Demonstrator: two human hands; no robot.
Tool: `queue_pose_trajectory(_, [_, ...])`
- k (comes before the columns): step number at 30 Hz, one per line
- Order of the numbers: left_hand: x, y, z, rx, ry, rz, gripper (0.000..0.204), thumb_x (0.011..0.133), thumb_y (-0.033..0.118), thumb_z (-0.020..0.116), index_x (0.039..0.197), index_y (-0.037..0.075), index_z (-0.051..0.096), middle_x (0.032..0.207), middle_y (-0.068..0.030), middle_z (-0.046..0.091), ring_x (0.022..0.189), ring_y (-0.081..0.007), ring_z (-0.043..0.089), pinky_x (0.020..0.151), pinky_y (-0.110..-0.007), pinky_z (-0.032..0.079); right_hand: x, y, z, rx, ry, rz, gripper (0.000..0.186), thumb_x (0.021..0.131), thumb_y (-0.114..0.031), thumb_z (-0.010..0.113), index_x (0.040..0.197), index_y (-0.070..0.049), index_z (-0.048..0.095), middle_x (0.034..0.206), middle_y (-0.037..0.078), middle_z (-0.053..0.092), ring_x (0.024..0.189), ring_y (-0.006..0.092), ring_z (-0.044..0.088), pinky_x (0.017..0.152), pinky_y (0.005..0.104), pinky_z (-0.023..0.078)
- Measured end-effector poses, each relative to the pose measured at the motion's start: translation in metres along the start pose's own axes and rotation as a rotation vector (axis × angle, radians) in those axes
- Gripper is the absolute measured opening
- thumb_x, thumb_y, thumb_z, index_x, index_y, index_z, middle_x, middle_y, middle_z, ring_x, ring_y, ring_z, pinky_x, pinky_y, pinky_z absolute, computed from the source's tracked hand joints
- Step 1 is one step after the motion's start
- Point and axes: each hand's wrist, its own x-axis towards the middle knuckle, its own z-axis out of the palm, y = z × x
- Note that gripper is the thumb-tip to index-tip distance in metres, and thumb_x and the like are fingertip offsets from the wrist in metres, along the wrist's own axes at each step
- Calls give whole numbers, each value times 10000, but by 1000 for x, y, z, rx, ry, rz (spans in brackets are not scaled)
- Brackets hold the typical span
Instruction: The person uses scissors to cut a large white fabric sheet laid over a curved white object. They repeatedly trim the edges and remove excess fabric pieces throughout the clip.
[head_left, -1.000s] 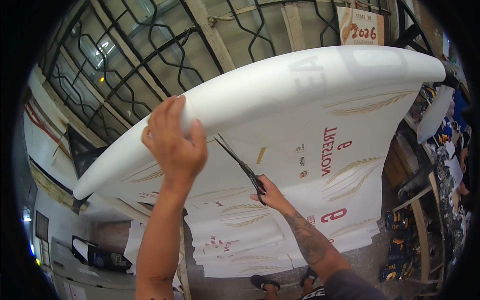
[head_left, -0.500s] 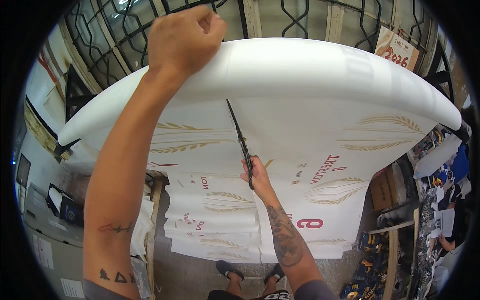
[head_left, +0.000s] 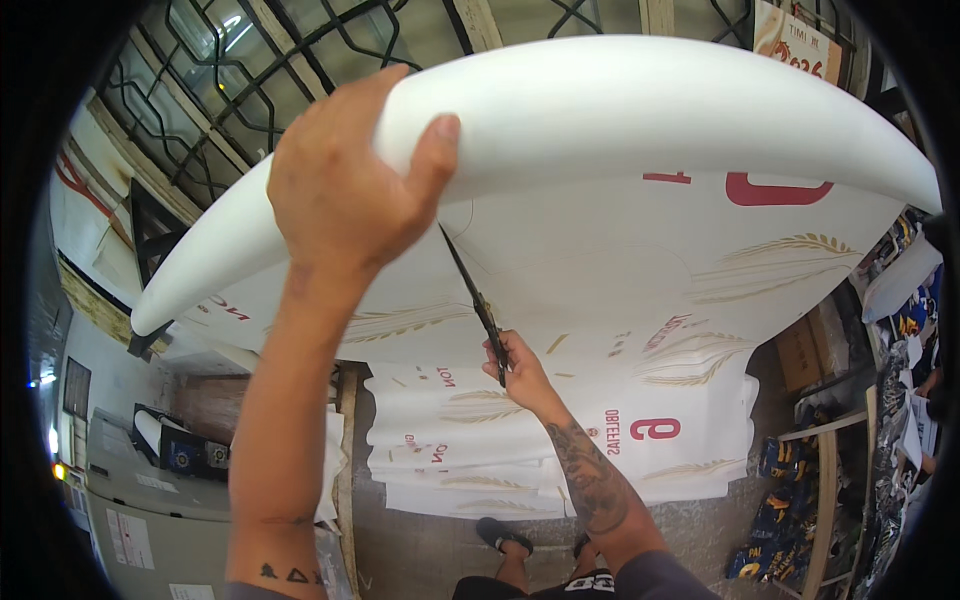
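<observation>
Since before, our left hand (head_left: pixel 345 190) has slid lower, gripping white roll (head_left: pixel 640 110) | right hand (head_left: pixel 515 365) clenches scissors (head_left: pixel 475 295) on printed sheet (head_left: pixel 600 270); orange-white sign (head_left: pixel 795 40) top right

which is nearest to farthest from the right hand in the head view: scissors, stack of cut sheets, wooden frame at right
1. Scissors, held in the right hand, blades pointing up.
2. Stack of cut sheets, just below and behind the hand.
3. Wooden frame, far out at the right edge.
</observation>
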Motion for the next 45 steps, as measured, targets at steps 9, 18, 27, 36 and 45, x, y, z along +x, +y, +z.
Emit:
queue_pose_trajectory(9, [66,6,-25,47,-158,-319,395,859,386,598,956,47,776,901,-197,731,874,-333,701,793,-412,532,-31,3,-11,-7,3,91,464,885,12,716,1292,-46,501,943,-16,448,878,93,465,852,242,439])
queue_pose_trajectory(18, [-18,10,3,168,139,133,621,835,468,653,1250,8,629,1117,-147,689,1070,-334,649,948,-473,460,-37,3,7,-52,-45,-83,500,919,-16,696,1355,-27,453,1066,14,481,976,97,486,901,261,448])
queue_pose_trajectory(27, [69,-6,-14,-186,249,-173,185,809,218,642,839,103,783,764,-105,736,728,-298,709,698,-384,538,-57,7,-2,-92,-8,102,481,901,11,701,1320,-47,471,1022,-3,476,959,89,491,901,258,438])
queue_pose_trajectory(36, [-21,27,-2,127,193,68,546,801,351,581,1241,36,655,1239,-115,671,1144,-296,622,1038,-478,359,-55,11,-10,-116,-30,-22,540,893,-14,717,1352,-35,432,1049,13,482,986,109,504,936,265,432])
queue_pose_trajectory(45, [12,20,-12,22,-152,-61,485,880,338,536,1185,-9,685,1191,-193,698,1087,-349,667,943,-411,501,-39,19,-17,-43,-26,-106,447,906,22,682,1290,-37,462,1016,2,491,921,118,496,904,272,444])
